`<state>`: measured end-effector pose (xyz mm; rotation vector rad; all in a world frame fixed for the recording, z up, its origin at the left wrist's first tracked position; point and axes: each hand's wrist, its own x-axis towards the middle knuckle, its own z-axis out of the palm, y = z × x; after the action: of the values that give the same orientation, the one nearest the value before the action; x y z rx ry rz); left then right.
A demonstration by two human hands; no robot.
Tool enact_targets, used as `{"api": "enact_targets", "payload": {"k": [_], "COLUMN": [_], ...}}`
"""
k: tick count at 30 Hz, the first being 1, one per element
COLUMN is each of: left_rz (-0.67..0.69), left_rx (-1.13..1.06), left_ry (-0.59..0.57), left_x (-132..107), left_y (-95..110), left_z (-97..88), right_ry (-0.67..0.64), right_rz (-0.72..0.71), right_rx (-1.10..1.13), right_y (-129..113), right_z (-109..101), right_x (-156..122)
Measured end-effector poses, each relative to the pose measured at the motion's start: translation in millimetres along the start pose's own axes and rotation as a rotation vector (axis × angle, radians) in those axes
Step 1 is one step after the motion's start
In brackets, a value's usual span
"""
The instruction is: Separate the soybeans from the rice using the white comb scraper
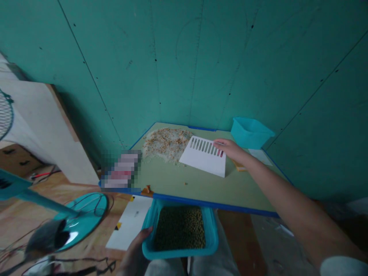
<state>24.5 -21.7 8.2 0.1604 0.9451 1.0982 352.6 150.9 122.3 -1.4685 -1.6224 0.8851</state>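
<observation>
My right hand (228, 148) reaches over the table and grips a flat white slotted scraper (204, 159) by its upper right edge. The scraper's left side lies beside a spread pile of pale grains mixed with tan beans (168, 142). Low in front, my left hand (138, 243) holds a blue plastic tub (179, 253) at its left wall, with the thumb over the rim. The tub is just below the table's front edge, above my lap. Inside it are dark green beans (172, 230) and, toward the right, tan beans (198, 226).
A second blue tub (251, 132) stands at the table's back right. Blue tape edges the table (166, 182); a blurred-out item (122, 170) lies at its left. A green wall (195, 69) rises behind. On the floor at left are a fan base (83, 211) and cables.
</observation>
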Motion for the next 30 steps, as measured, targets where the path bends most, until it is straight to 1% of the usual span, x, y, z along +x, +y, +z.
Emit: {"api": "enact_targets", "payload": {"k": [3, 6, 9, 12, 16, 19, 22, 26, 28, 30], "left_rz": [-0.021, -0.044, -0.021, 0.007, -0.012, 0.008, 0.056, 0.025, 0.033, 0.040], "left_rx": [0.034, 0.047, 0.051, 0.036, -0.008, 0.039, 0.099, 0.149, 0.188, 0.205], "left_ry": [0.014, 0.006, 0.008, 0.026, 0.010, -0.001, -0.014, -0.001, 0.016, 0.021], "left_x": [2, 2, 1, 1, 1, 1, 2, 6, 6, 5], "left_y": [-1, 0, 1, 2, 6, 11, 14, 14, 15, 17], "left_z": [0.5, 5.5, 9.9, 10.5, 9.8, 12.9, 15.9, 16.0, 16.6, 17.6], "right_ry": [0.001, -0.015, -0.037, -0.061, -0.094, -0.135, -0.162, -0.209, -0.216, -0.181], "right_rz": [0.009, 0.011, 0.027, 0.027, 0.024, 0.028, 0.046, 0.061, 0.032, -0.024], "right_rx": [0.007, 0.007, 0.005, 0.003, 0.024, 0.038, 0.057, 0.116, 0.133, 0.150], "right_y": [4, 6, 6, 5, 4, 1, -2, -5, -10, -17], "right_z": [-4, -5, -4, -4, -1, 8, 23, 42, 47, 48], "right_x": [-4, -8, -13, -16, -23, -36, -55, -76, -77, -68]}}
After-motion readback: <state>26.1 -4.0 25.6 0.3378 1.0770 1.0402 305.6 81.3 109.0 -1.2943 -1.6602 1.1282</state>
